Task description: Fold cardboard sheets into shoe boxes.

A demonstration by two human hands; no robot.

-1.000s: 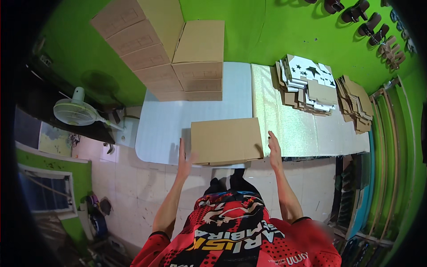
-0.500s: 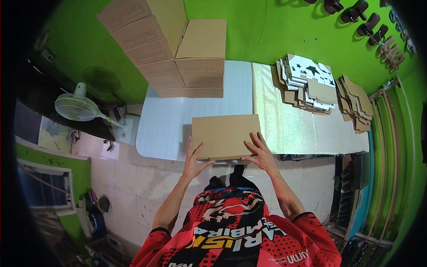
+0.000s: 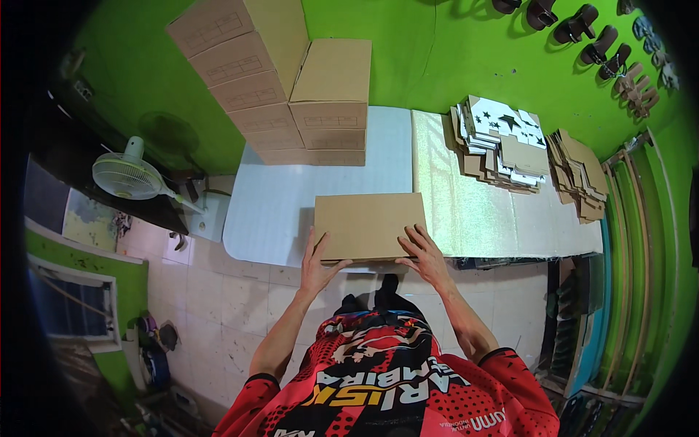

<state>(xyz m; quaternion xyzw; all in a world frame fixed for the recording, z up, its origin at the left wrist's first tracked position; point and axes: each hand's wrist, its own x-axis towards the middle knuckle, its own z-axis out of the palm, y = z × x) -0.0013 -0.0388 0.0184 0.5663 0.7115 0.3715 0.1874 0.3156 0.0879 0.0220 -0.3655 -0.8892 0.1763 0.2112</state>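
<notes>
A closed brown cardboard box (image 3: 370, 224) lies at the near edge of the pale table (image 3: 284, 197). My left hand (image 3: 317, 263) grips its near left corner, fingers up the side and thumb along the front edge. My right hand (image 3: 424, 253) lies with spread fingers on the box's near right part, thumb at the front edge. Both forearms come up from my red and black shirt at the bottom.
Stacked brown boxes (image 3: 284, 87) stand at the table's far left against the green wall. Piles of flat cardboard (image 3: 502, 142) and brown sheets (image 3: 579, 175) lie at the right. A white fan (image 3: 131, 175) stands on the left. Sandals (image 3: 582, 29) hang on the wall.
My hands slid from the box's left and right sides to its near edge. The box has shifted slightly toward me.
</notes>
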